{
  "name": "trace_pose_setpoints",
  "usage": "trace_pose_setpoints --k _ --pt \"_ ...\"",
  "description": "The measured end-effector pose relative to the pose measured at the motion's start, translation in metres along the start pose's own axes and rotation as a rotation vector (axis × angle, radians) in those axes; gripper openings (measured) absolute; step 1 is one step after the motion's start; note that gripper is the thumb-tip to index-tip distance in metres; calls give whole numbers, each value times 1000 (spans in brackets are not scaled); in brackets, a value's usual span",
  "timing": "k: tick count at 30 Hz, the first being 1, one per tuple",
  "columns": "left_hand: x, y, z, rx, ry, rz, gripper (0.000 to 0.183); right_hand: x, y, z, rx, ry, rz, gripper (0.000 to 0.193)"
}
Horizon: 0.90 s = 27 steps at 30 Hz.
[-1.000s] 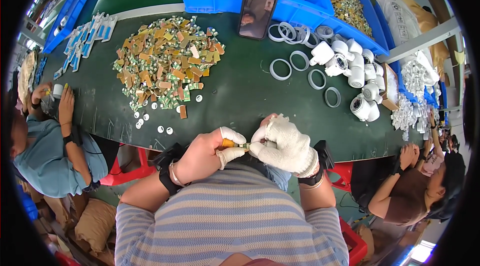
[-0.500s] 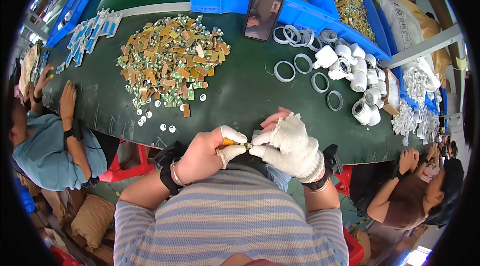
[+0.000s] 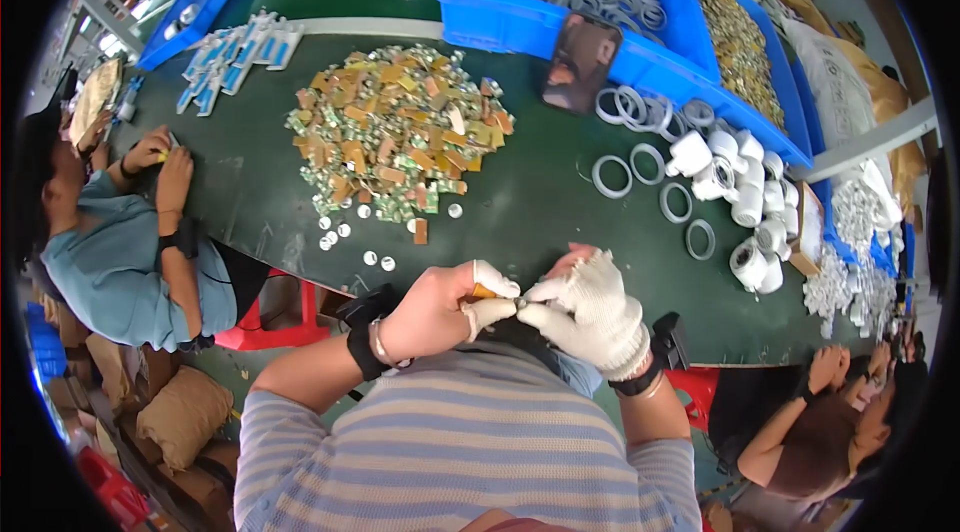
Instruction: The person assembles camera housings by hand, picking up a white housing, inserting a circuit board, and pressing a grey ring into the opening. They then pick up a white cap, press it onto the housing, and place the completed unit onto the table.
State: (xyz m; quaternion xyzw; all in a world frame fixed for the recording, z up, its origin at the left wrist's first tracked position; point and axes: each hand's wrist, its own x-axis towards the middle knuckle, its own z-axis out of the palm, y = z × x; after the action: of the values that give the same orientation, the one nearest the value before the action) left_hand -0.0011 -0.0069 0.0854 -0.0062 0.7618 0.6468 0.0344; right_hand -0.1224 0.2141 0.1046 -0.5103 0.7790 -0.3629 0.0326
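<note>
Head view: my left hand (image 3: pixel 425 310), its thumb and index finger in white coverings, pinches a small orange piece (image 3: pixel 484 291). The piece lies between those two fingertips, its small dark end pointing right, toward my right hand (image 3: pixel 592 312). That hand, in a white glove with some fingers bare, has its thumb and forefinger right at that end; I cannot tell whether they grip it. Both hands are close together at the near edge of the green table (image 3: pixel 540 192), just in front of my striped top (image 3: pixel 470 432).

Beyond my left hand are white discs (image 3: pixel 371 258), then a heap of small boards (image 3: pixel 400 127). Ahead and to the right lie loose grey rings (image 3: pixel 698 240) and a cluster of white housings (image 3: pixel 745 195). Farther off, a phone (image 3: pixel 582 62) leans against a blue bin (image 3: pixel 490 24) of more rings. Co-workers sit on either side, a blue-sleeved one (image 3: pixel 140 277) to my left.
</note>
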Motion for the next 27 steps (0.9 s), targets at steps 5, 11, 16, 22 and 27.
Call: trace_pose_setpoints --k 5,11,16,22,27 --pt "-32 48 -69 73 510 -26 23 -10 -7 -13 169 198 38 35" --pt "-69 12 -207 499 867 -183 28 -42 32 -35 -88 483 522 21" --pt "-33 -6 -169 822 815 36 65 -106 120 -104 -1090 726 679 45" --pt "1 8 -48 443 335 150 64 -103 95 -108 -815 286 947 71" --pt "21 20 -2 516 -31 256 71 -84 64 -62 -243 858 769 47"
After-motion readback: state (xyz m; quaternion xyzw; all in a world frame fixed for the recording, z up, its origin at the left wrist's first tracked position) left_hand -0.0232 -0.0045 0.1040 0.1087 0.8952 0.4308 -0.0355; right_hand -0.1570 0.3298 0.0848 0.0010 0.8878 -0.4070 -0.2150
